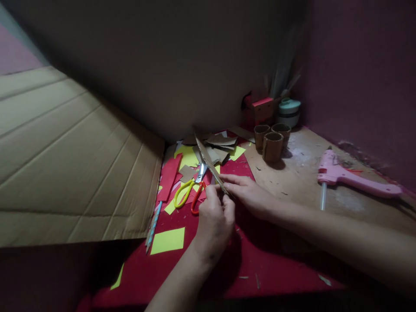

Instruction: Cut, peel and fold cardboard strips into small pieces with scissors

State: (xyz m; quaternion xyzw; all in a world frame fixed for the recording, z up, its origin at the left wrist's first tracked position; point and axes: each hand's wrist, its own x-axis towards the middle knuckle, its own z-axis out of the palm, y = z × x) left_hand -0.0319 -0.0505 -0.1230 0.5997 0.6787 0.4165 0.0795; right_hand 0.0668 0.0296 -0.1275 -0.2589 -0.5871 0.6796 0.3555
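A narrow cardboard strip (209,162), seen nearly edge-on, is held up at a slant above the table. My left hand (216,212) is closed on its near end, thumb and fingers pinching it. Against the strip's right side rest the fingers of my right hand (247,193), gripping it near the same end. Just behind and left of my left hand lie scissors (185,195) with one yellow and one red handle, their blades partly hidden by cardboard scraps. A yellow paper piece (168,241) and a blue-striped pencil (154,223) lie to the left.
A large cardboard sheet (81,164) leans over the left side. Three small cardboard cups (273,147) stand at the back right, near a lidded teal container (289,112). A pink glue gun (354,177) lies at right. Cardboard scraps (222,141) and coloured paper cover the back of the red cloth (260,273).
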